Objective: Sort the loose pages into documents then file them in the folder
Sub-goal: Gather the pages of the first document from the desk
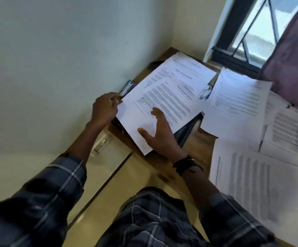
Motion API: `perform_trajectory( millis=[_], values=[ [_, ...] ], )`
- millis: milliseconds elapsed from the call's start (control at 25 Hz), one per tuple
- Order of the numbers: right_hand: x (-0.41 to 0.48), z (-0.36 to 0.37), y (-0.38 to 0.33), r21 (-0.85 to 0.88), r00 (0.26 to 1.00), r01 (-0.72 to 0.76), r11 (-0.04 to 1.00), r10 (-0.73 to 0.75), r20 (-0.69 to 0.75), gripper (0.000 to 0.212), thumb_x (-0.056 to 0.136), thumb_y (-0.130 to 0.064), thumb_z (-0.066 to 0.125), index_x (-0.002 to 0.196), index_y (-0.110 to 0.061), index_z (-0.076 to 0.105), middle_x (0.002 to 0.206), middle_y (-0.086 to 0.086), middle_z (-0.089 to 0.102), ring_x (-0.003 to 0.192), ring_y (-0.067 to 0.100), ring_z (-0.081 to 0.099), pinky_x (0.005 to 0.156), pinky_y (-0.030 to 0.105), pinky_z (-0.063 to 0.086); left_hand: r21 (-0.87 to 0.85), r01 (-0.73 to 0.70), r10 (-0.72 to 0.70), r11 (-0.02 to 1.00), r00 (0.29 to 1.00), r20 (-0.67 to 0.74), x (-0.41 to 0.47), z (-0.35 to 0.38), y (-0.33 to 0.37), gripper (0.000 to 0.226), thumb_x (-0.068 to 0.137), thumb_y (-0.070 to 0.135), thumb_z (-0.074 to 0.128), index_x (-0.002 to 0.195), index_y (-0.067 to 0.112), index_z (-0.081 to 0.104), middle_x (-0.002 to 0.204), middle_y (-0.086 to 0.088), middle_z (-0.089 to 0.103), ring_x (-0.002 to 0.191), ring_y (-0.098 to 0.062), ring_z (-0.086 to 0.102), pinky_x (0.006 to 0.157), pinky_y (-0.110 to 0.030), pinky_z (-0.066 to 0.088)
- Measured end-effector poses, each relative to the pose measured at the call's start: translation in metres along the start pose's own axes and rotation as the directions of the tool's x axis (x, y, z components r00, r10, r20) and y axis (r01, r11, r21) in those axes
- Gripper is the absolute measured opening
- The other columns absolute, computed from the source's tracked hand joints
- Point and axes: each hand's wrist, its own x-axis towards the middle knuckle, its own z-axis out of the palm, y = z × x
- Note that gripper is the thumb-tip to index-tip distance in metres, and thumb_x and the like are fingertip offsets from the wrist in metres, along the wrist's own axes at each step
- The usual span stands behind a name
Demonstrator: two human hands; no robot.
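A stack of printed pages [169, 97] lies on a dark folder [189, 130] at the desk's left end. My left hand [104, 108] curls its fingers round the near end of a blue and silver stapler [126, 88], right at the stack's left corner. My right hand [159, 133] lies on the stack's near part with fingers spread and straight; a dark watch sits on its wrist. More loose printed pages [237, 104] spread across the desk to the right, and a further sheet [248, 184] lies nearest me.
The wooden desk [201, 148] stands in a corner, with a pale wall on the left and a barred window [251, 36] behind. A dark curtain [290, 56] hangs at the right. A wall socket [102, 144] sits below the desk edge.
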Motion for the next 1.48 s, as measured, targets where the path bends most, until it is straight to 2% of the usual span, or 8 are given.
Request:
perform_trajectory(
  millis=[240,520,720,840,920,1040,1280,1480],
  values=[
    [0.024,0.013,0.003,-0.17,0.995,-0.066,0.983,0.078,0.069,0.082,0.09,-0.042,0.064,0.151,-0.019,0.014,0.16,0.001,0.019,0.146,0.02,0.021,0.118,0.041,0.026,0.292,-0.245,0.162,0.924,0.946,0.281,0.072,0.02,-0.009,0.024,0.086,0.025,0.061,0.105,0.012,0.066,0.1,-0.018,0.069,0.091,-0.042,0.065,0.073,-0.041,0.051],
    [0.025,0.003,0.002,-0.075,0.993,-0.09,0.993,0.095,0.066,0.072,0.089,-0.04,0.066,0.145,-0.02,0.025,0.149,0.001,0.039,0.138,0.019,0.036,0.109,0.035,0.034,0.351,-0.165,0.111,0.922,0.979,0.169,0.082,0.011,0.008,0.016,0.087,0.014,0.056,0.089,0.0,0.065,0.093,-0.026,0.066,0.086,-0.047,0.062,0.07,-0.043,0.047],
    [0.016,-0.024,-0.014,0.281,0.989,-0.144,0.949,0.151,-0.003,0.069,0.088,-0.048,0.064,0.143,-0.021,0.034,0.146,-0.002,0.045,0.136,0.012,0.043,0.114,0.038,0.036,-0.035,-0.168,0.157,0.985,0.963,-0.221,0.014,-0.052,0.059,0.018,0.087,0.022,0.064,0.1,0.01,0.069,0.09,-0.008,0.074,0.077,-0.026,0.069,0.078,-0.032,0.05],
    [-0.008,-0.055,-0.025,0.616,0.984,-0.15,0.774,0.178,0.016,0.063,0.087,-0.053,0.059,0.135,-0.015,0.047,0.131,0.004,0.06,0.119,0.015,0.06,0.104,0.04,0.048,-0.324,-0.218,0.182,0.921,0.974,-0.138,-0.067,-0.04,0.107,0.013,0.085,0.025,0.072,0.094,0.018,0.067,0.082,0.007,0.07,0.064,-0.007,0.066,0.068,-0.024,0.055],
    [-0.037,-0.079,-0.009,0.668,0.978,-0.14,0.731,0.208,-0.022,0.05,0.087,-0.052,0.056,0.117,-0.012,0.06,0.112,0.006,0.07,0.103,0.02,0.068,0.094,0.044,0.054,-0.375,-0.262,0.261,0.889,0.964,-0.055,-0.124,-0.008,0.129,0.012,0.085,0.023,0.074,0.089,0.02,0.064,0.077,0.009,0.067,0.063,-0.004,0.064,0.063,-0.022,0.054],
    [-0.084,-0.107,0.044,0.552,0.886,-0.258,0.793,0.422,-0.193,0.054,0.081,-0.057,0.065,0.109,-0.011,0.066,0.097,0.005,0.071,0.087,0.018,0.068,0.085,0.045,0.055,-0.32,-0.312,0.347,0.895,0.936,0.058,-0.178,0.049,0.135,0.012,0.084,0.023,0.073,0.087,0.016,0.064,0.074,0.003,0.066,0.064,-0.012,0.064,0.061,-0.029,0.053],
    [-0.206,-0.176,0.152,0.147,0.685,-0.538,0.83,0.532,-0.498,0.063,0.085,-0.033,0.073,0.135,-0.005,0.049,0.13,0.012,0.057,0.121,0.025,0.054,0.103,0.038,0.044,-0.104,-0.374,0.388,0.922,0.892,0.233,-0.218,0.119,0.126,0.008,0.091,0.017,0.059,0.091,0.009,0.059,0.084,-0.011,0.062,0.066,-0.03,0.061,0.056,-0.037,0.049],
    [-0.271,-0.225,0.207,-0.007,0.527,-0.765,0.643,0.621,-0.581,0.081,0.081,-0.038,0.076,0.141,0.002,0.039,0.14,0.024,0.042,0.131,0.039,0.039,0.108,0.044,0.031,0.167,-0.322,0.281,0.932,0.932,0.229,-0.237,0.126,0.153,0.037,0.085,0.009,0.07,0.117,0.0,0.054,0.121,-0.025,0.05,0.081,-0.039,0.064,0.061,-0.041,0.052]
  ],
)
